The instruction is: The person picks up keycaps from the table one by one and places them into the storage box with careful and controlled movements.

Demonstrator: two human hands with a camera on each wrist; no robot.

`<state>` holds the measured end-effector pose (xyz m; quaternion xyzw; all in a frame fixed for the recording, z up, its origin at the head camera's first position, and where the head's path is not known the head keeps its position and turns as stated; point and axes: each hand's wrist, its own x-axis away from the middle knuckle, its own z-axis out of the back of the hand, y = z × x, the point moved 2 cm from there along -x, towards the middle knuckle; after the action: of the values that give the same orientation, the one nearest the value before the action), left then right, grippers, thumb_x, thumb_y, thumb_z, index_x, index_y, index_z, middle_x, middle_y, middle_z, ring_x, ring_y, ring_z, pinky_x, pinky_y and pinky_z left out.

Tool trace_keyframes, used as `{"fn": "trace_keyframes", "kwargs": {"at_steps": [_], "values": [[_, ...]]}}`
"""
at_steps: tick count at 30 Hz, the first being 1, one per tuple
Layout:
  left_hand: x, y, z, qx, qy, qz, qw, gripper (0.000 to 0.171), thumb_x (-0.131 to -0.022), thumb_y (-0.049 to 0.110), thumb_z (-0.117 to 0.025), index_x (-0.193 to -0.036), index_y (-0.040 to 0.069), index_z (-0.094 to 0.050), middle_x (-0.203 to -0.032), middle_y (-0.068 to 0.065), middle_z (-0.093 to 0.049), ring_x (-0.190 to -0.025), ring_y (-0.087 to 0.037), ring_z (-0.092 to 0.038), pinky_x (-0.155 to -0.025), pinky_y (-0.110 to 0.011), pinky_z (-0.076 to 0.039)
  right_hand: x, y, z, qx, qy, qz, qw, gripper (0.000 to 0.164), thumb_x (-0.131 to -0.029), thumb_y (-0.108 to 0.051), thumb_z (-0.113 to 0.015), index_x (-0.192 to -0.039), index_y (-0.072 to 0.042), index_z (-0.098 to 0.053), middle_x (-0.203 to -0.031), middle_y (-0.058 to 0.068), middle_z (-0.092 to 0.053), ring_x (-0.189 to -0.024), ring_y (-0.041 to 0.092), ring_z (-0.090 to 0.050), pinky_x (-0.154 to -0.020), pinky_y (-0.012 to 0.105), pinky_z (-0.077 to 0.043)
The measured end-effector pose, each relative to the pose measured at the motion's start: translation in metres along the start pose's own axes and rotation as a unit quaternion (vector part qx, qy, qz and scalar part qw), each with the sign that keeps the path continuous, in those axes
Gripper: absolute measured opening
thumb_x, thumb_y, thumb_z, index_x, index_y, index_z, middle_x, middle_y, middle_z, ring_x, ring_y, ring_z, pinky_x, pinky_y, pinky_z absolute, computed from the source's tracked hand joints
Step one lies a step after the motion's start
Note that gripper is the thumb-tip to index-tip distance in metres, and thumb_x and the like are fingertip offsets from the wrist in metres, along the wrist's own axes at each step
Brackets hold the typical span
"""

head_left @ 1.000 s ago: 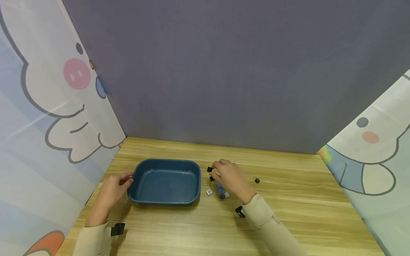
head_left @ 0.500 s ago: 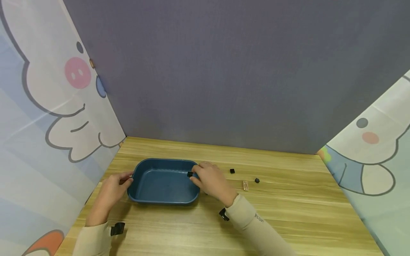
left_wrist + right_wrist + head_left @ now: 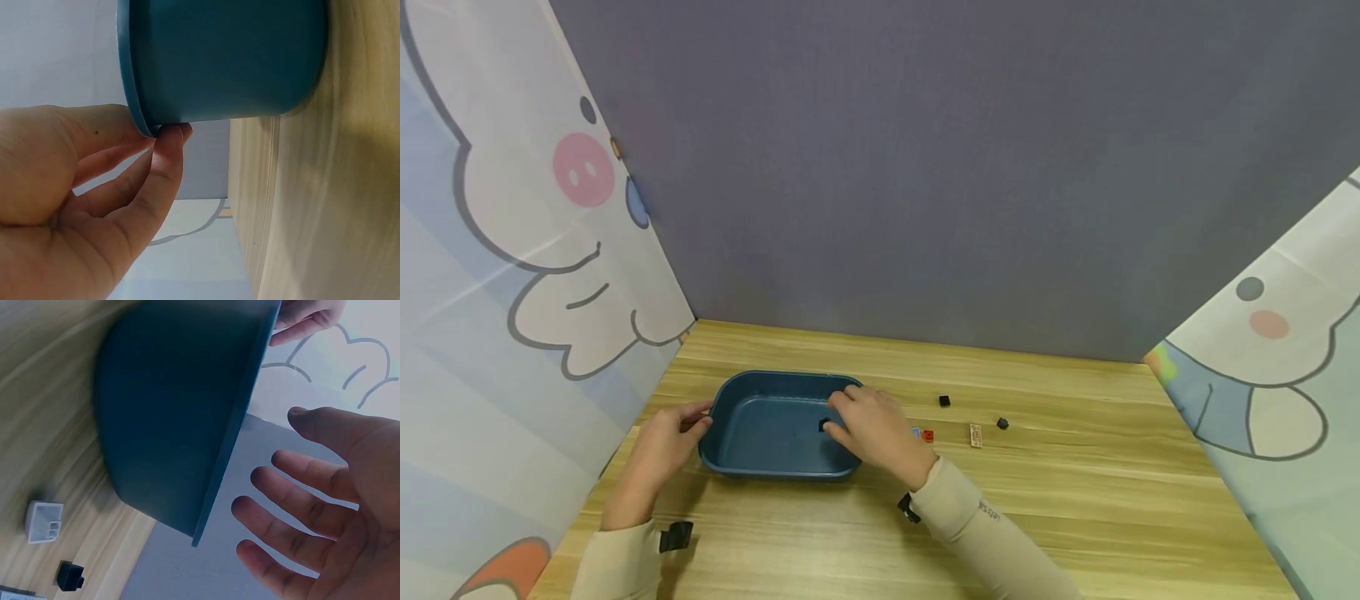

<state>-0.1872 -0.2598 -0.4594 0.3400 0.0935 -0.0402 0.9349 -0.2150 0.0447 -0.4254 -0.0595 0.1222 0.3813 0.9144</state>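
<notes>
A plain grey-purple wall fills the upper middle of the frame, meeting the far edge of a streaky, yellow-brown wood-grain table. Pale cartoon-printed panels stand either side: a pink-snouted left panel, a right panel. Light brightens the table at lower centre.

Tray sat on table, left hand at its left rim, right hand over its right end. Oblong piece lay farther right, between cube behind-left and nub behind-right.
</notes>
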Motion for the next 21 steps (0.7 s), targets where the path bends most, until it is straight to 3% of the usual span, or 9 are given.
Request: {"fn": "trace_keyframes", "kwargs": {"at_steps": [14,21], "values": [[0.000,-0.001,0.000,0.003,-0.003,0.005,1.0000,0.030,-0.095,0.001,-0.065,-0.123,-0.010,-0.066,-0.104,-0.025,-0.071,-0.094,-0.042,-0.068,-0.073,-0.050,-0.055,0.003,0.006,-0.001,-0.015,-0.003,-0.010,1.000,0.026,-0.098,-0.036,-0.067,-0.114,-0.017,-0.071,-0.102,-0.001,-0.066,-0.087,0.016,-0.062,-0.079,0.035,-0.052],[0.000,-0.001,0.000,0.004,-0.006,0.008,0.9999,0.030,-0.097,0.004,-0.064,-0.124,-0.009,-0.066,-0.103,-0.025,-0.071,-0.093,-0.043,-0.068,-0.071,-0.050,-0.054,0.014,0.017,0.007,-0.032,-0.002,-0.020,0.999,0.024,-0.098,-0.033,-0.067,-0.114,-0.015,-0.070,-0.103,0.000,-0.064,-0.089,0.018,-0.060,-0.078,0.035,-0.050]]}}
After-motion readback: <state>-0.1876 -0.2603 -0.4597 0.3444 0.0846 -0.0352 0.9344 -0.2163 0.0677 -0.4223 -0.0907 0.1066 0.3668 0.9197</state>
